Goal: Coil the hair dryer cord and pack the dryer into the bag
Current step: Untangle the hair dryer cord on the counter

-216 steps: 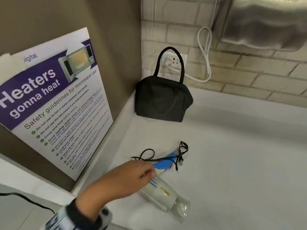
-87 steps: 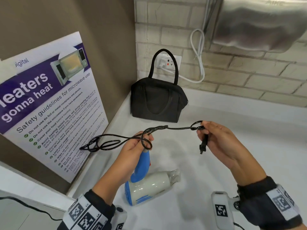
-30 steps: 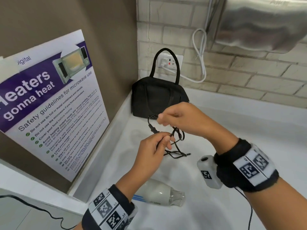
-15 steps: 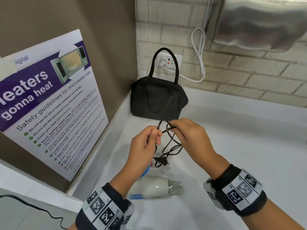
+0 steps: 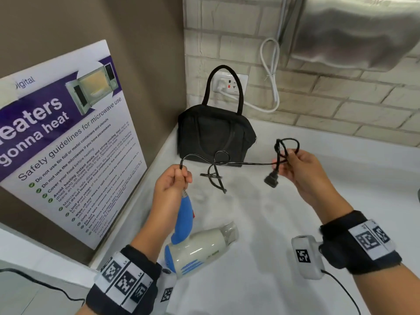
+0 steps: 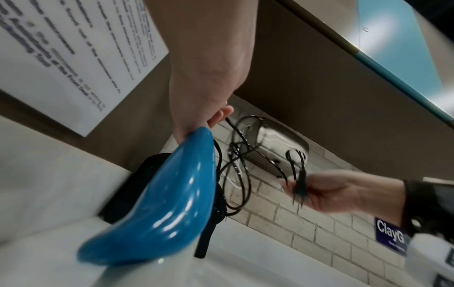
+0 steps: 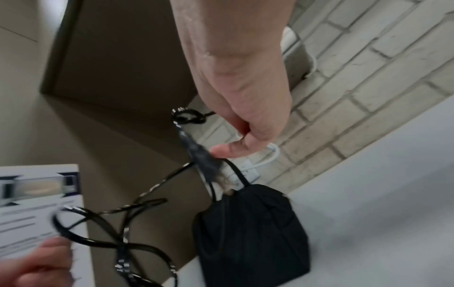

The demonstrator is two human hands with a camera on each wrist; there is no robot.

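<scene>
Head view showed the left hand (image 5: pixel 169 186) pinching the black cord (image 5: pixel 247 164) by the top of the hair dryer (image 5: pixel 200 248), which hung under that hand. The right hand (image 5: pixel 300 169) gripped a small loop of cord, and the plug (image 5: pixel 271 180) dangled under it. The cord ran tangled between them. The black bag (image 5: pixel 216 135) stood in the corner behind, with bare white counter (image 5: pixel 284 223) to the right. Both wrist views were blurry.

black cord (image 5: pixel 250 164), black bag (image 5: pixel 213 133), blue-and-white dryer (image 5: pixel 197 248)
</scene>
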